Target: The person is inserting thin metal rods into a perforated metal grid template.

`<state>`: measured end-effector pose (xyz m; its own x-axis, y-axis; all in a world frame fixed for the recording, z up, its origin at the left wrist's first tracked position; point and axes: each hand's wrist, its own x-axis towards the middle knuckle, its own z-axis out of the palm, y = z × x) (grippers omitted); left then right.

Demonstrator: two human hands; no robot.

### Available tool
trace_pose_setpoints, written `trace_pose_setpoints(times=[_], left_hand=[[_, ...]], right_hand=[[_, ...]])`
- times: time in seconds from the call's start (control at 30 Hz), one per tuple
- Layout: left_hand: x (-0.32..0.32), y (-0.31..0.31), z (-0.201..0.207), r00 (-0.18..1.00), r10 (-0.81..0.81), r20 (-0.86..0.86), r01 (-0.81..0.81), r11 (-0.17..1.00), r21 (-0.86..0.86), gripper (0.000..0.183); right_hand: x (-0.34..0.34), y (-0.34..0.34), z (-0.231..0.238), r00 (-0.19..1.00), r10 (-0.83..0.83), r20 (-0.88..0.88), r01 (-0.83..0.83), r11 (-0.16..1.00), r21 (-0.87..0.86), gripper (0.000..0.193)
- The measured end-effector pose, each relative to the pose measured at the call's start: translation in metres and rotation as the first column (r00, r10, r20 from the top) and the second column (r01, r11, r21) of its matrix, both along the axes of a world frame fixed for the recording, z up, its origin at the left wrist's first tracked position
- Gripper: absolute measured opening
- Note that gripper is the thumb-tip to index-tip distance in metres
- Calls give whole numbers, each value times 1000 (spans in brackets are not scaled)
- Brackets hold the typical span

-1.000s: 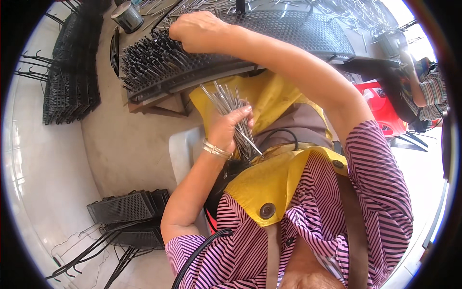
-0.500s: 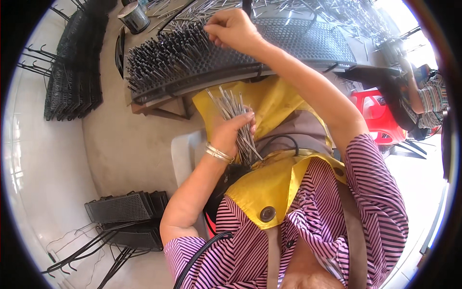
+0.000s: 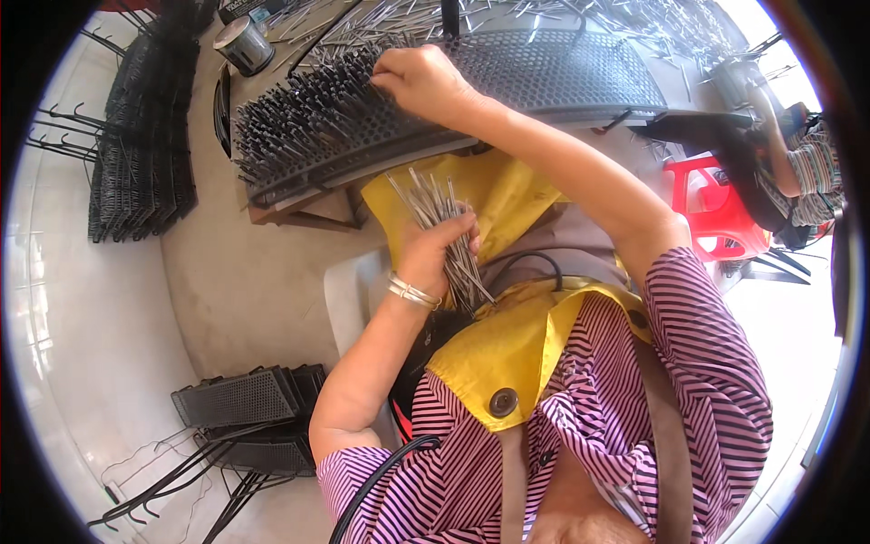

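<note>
In front of me lies a long black perforated rack (image 3: pixel 580 77). Its left half is packed with upright thin metal rods (image 3: pixel 304 118), while bare holes show on the right half. My left hand (image 3: pixel 438 247) is wrapped round a loose bundle of thin silvery rods (image 3: pixel 435 195), held over the yellow apron on my lap. My right hand (image 3: pixel 424 83) is at the edge of the filled part of the rack, with thumb and fingers pinched together. What sits between those fingertips is too small or hidden to make out.
Loose rods (image 3: pixel 625 23) lie scattered on the table behind the rack. A metal can (image 3: pixel 245 47) stands at the far left. More black racks (image 3: pixel 149 136) are stacked by the left wall and at lower left (image 3: pixel 240 399). A red stool (image 3: pixel 720 208) and another person's arm (image 3: pixel 770 145) are at right.
My right hand has moved a little left and nearer to me, lower over the rack beside the upright rods. The left hand keeps its bundle in about the same place.
</note>
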<state>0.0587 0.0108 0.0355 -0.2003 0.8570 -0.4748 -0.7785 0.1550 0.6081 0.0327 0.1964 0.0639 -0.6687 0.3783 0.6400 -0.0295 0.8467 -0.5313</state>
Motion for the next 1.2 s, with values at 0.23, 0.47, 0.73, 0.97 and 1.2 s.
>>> trace_pose_setpoints(times=[0.23,0.47,0.73,0.97,1.2], left_hand=[[-2,-3,-3,1000,-1,10,0,1000,22,18],[-1,-1,-1,1000,-9,-15,9,1000,10,19],[0,-1,-2,1000,-6,-6,6,1000,30,18],[0,-3,4,999,51,3,-51,997,65,15],[3,-3,0,993,-6,-118,23,989,147,17]], right_hand=[[-5,-2,17,1000,-13,-21,17,981,195,12],[-18,4,29,990,27,138,-39,996,83,13],[7,3,-1,964,-44,264,3,988,152,16],[76,-47,5,992,56,113,-38,988,-150,24],[109,-62,10,901,252,353,21,788,-615,12]])
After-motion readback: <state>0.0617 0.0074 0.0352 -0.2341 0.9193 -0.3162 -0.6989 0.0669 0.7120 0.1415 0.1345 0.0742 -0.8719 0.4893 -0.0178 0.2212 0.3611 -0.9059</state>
